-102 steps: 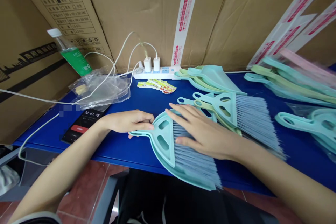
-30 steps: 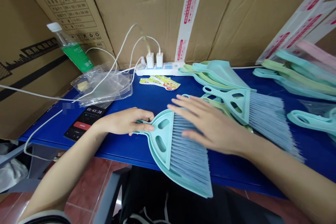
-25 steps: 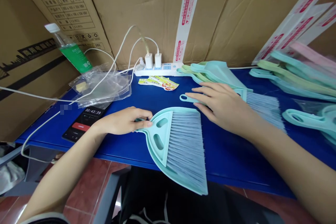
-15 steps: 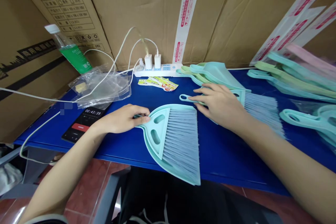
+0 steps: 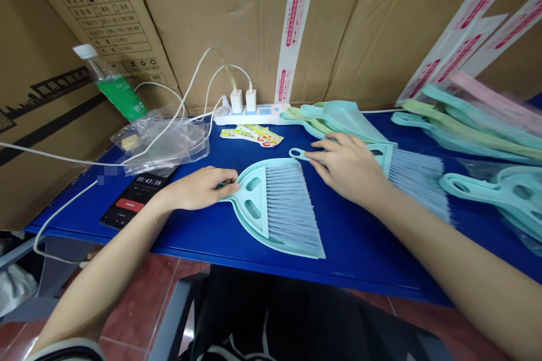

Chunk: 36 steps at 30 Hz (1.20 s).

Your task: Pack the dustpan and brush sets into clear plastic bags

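1. So, left grip [image 5: 201,187] has thumb and fingers closed on the stacked handles of a mint dustpan [image 5: 276,243] and hand brush [image 5: 279,200]; pinch both firmly, or I reckon the brush could slide off.
2. That brush lies face-up over the pan, near the front edge of the blue worktop [image 5: 351,254], grey-blue bristles fanning right. Go gently so they don't bend, imo.
3. Right grip [image 5: 347,166] is over the handle end of a second brush [image 5: 419,175]; can't tell if it's closed on anything. Best to handle that by plastic, not bristles.
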Each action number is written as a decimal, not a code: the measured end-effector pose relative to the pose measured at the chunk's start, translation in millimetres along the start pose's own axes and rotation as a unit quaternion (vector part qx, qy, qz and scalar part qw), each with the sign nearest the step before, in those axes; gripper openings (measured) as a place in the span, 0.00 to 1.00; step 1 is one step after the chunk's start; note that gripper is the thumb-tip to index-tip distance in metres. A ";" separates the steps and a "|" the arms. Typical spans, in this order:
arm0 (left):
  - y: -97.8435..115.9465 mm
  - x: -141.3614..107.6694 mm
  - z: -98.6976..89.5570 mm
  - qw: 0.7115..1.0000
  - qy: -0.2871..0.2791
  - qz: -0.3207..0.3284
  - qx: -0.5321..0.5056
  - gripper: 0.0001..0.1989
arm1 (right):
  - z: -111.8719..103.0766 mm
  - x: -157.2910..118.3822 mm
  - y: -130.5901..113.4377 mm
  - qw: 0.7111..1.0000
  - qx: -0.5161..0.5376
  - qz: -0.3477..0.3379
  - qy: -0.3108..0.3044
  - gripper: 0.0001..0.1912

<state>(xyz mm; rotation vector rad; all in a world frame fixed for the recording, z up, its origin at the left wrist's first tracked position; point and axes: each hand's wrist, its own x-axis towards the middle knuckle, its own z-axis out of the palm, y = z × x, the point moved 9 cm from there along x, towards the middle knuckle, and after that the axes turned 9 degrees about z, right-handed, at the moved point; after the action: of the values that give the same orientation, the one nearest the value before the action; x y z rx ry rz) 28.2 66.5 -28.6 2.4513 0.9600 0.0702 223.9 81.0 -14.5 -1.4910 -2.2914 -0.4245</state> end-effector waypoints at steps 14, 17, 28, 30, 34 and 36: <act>14.4 96.0 -25.0 0.969 0.022 0.027 0.246 0.20 | -1.9 -7.1 -28.9 0.996 0.042 -0.083 -0.014 0.22; 4.3 109.4 -22.0 0.969 0.008 0.030 0.246 0.21 | -0.6 -7.1 -30.5 0.995 0.045 -0.089 -0.022 0.22; 18.3 84.2 -31.1 0.957 0.068 0.073 0.271 0.19 | -5.0 -7.4 -31.6 0.993 0.063 -0.093 -0.019 0.19; 26.8 70.2 -32.2 0.953 0.088 0.088 0.277 0.20 | -5.9 -7.3 -31.4 0.993 0.064 -0.093 -0.016 0.19; 49.3 40.7 -25.1 0.945 0.111 0.139 0.273 0.20 | -7.0 -6.5 -30.5 0.993 0.067 -0.095 -0.013 0.19; 71.9 26.1 -20.4 0.933 0.139 0.223 0.248 0.18 | -7.2 -5.8 -28.8 0.993 0.067 -0.095 -0.012 0.19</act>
<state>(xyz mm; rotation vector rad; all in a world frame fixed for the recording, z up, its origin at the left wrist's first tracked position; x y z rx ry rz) 88.1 47.4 19.6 3.1598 0.5484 0.3795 200.7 61.8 -12.2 -1.2270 -2.4384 -0.2967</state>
